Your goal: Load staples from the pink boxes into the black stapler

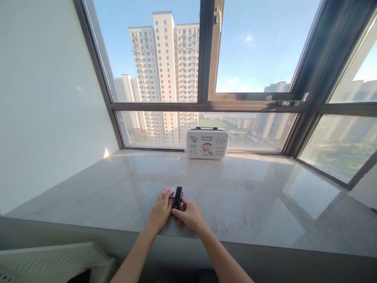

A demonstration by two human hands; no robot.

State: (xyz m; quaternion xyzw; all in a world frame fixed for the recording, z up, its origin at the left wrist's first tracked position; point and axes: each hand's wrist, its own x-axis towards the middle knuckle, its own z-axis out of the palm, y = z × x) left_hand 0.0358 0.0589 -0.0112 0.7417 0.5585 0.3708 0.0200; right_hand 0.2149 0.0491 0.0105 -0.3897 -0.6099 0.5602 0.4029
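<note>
A black stapler (178, 197) stands on the grey marble windowsill, its long side pointing away from me. My right hand (189, 214) closes on its right side and near end with thumb and fingers. On the left, my left hand (160, 210) has its fingers bent together over a small red-and-white printed piece (170, 189), a card or flat box, which lies against the stapler. The left fingertips are close to the stapler's side. Part of the printed piece is hidden under the fingers, and the stapler's lower part is partly covered by my right hand.
A white carry case (207, 144) with a cartoon print and a dark handle stands at the back against the window. The marble sill (250, 196) stretches to both sides. Below its front edge at left is a pale perforated plastic chair or basket (53, 257).
</note>
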